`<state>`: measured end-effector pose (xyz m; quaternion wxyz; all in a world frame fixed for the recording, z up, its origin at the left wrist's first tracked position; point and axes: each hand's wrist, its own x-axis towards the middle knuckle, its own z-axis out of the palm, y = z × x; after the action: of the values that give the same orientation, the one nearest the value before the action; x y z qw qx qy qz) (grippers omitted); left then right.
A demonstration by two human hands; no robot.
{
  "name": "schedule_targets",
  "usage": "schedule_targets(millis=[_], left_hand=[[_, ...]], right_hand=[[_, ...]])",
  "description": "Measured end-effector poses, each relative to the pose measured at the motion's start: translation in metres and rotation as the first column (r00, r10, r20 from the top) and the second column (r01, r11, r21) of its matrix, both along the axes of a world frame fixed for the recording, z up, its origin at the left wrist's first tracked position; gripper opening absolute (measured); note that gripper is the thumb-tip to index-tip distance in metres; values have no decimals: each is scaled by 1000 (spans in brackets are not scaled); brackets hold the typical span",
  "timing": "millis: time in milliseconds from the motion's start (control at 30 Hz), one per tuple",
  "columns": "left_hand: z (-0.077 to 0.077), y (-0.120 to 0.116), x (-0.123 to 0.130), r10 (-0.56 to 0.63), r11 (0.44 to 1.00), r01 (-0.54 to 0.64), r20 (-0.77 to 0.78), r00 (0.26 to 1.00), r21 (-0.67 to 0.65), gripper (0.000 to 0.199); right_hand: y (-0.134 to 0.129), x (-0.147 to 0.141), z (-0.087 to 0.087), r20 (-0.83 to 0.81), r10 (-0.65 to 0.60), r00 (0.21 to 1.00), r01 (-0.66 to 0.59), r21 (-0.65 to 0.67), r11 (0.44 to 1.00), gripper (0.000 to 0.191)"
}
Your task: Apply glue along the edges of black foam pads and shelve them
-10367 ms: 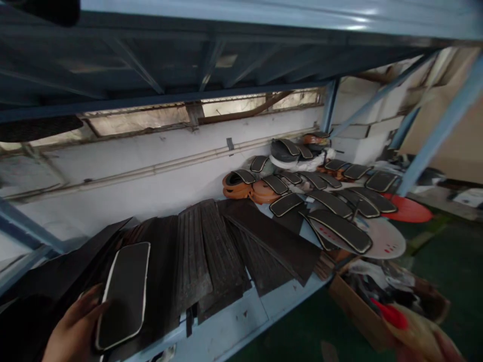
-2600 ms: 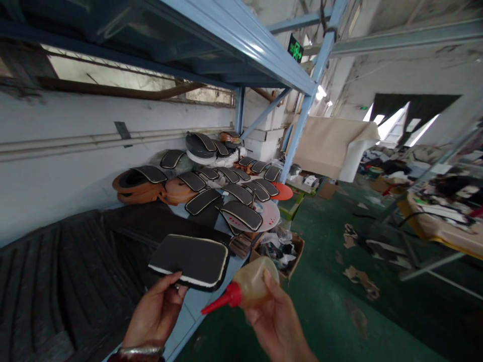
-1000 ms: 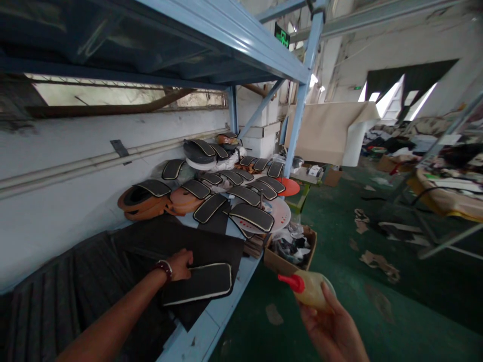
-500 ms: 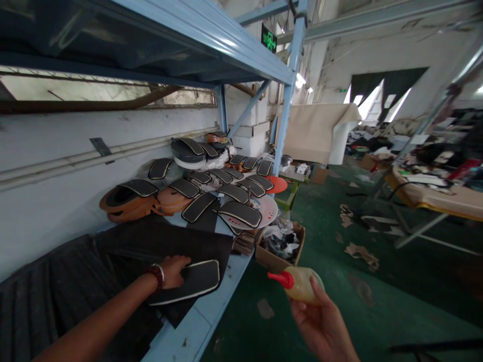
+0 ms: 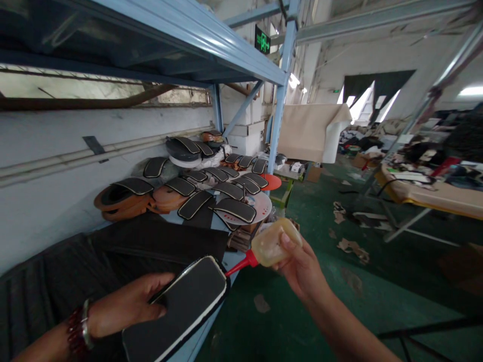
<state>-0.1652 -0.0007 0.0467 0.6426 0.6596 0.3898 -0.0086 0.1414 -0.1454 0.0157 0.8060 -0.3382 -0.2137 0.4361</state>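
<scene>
Two bare hands work over a blue metal shelf [image 5: 209, 329]; the left hand [image 5: 128, 301] holds a black pad [image 5: 181, 309] with a white edge, its narrow grip hooked around one long side, the pad tilted up off the shelf; red beaded bracelets [image 5: 77, 329] circle that wrist; the right hand [image 5: 300, 264] grips a squeeze bottle [image 5: 273, 246] of pale yellow liquid firmly around its body; its red nozzle [image 5: 241, 265] points at the pad's upper corner, just beside it; the step in hand appears to be bringing nozzle and pad together, and the next move calls for keeping both steady; dark sheets [image 5: 158, 241] lie beneath the pad; more black pads [image 5: 230, 210] and orange shells [image 5: 123, 201] crowd the shelf beyond.
</scene>
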Motion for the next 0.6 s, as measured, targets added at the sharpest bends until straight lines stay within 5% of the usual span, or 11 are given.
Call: schedule_targets(millis=[133,400,600], left_hand=[[2,-13,-6,-171,982,175,56,984,-76,25],[6,-18,-13,-125,986,137,120,985,-92,26],[1,-24,-11,-24,990,54,220,975,-133,33]], right_hand=[[4,-2,11,141,35,989,-46,77,996,40],[-4,-5,7,213,59,975,-76,74,994,44],[-9,-1,0,106,-15,994,11,40,999,46]])
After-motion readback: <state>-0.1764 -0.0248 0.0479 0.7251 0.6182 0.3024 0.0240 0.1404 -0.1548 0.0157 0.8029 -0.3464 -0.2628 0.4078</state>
